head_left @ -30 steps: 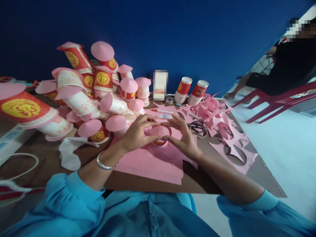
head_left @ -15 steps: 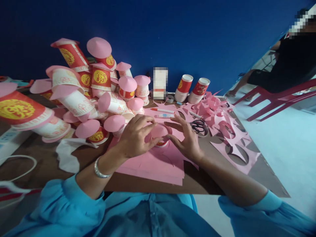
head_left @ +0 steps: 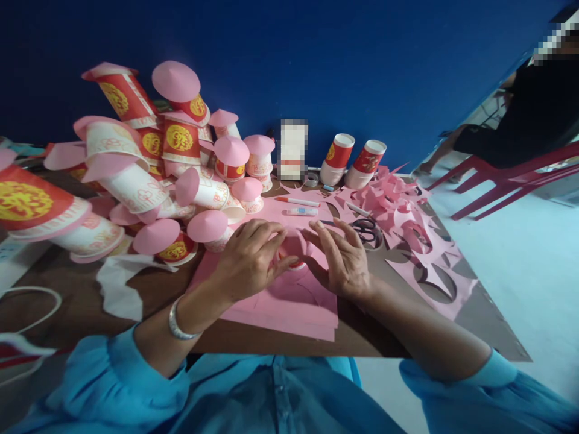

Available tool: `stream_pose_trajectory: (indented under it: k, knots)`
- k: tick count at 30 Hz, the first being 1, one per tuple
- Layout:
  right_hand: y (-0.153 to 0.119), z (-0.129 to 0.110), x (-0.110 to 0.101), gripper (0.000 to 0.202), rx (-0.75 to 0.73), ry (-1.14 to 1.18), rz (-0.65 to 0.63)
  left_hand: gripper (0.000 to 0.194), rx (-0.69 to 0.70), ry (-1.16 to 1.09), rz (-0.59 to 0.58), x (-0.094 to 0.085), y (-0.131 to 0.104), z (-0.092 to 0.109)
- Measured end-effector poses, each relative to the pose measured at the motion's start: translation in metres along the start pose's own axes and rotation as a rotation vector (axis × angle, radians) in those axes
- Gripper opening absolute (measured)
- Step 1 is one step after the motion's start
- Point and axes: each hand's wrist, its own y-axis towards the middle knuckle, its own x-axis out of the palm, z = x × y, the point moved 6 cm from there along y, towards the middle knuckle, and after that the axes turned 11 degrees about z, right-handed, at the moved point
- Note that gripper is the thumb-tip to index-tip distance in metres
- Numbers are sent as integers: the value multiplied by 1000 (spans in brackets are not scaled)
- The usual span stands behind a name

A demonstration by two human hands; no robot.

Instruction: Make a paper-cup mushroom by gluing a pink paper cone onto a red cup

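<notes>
A paper cup point(head_left: 296, 263) with a pink paper cone point(head_left: 295, 243) on top stands upright on stacked pink sheets point(head_left: 280, 313). My left hand point(head_left: 253, 256) is at the cone's left side, thumb and fingers curved round its edge. On the other side is my right hand point(head_left: 341, 256), its fingers spread and raised, the thumb near the cone's right edge. Both hands partly hide the cone and cup. Behind them lie an orange-capped marker point(head_left: 298, 202) and a glue tube point(head_left: 302, 211). Black scissors point(head_left: 365, 229) rest beside my right hand's fingertips.
Several cone-topped cups point(head_left: 181, 141) are piled at the left. Two cup stacks point(head_left: 337, 160) stand by the blue wall. Cut pink scraps point(head_left: 407, 223) cover the table's right part. A tissue point(head_left: 120, 286) lies front left. A person sits on a red chair point(head_left: 502, 175) at the right.
My right hand has turned and its fingers have lifted and spread. My left hand stays at the cone with slightly shifted fingers. The view has moved a little.
</notes>
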Motion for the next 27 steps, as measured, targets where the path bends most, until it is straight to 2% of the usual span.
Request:
stream_pose_trajectory:
  k: [8, 14, 19, 22, 24, 27]
  knots:
    - [5, 5, -9, 91, 60, -13, 75, 34, -44, -26, 18, -5, 2, -8]
    - [5, 8, -4, 79, 82, 0, 23, 29, 3, -28, 22, -1, -1, -9]
    - [5, 10, -6, 66, 128, 12, 23, 31, -36, -50, 40, -4, -1, -10]
    - [8, 14, -10, 55, 214, 46, 91, 40, -191, -142, 64, -3, -1, -21]
    - [8, 22, -8, 53, 352, 142, 137, 42, -401, -303, 54, 3, -4, -33]
    - [1, 39, 9, 53, 636, 431, 143, 46, -749, -626, -60, 25, -16, -46]
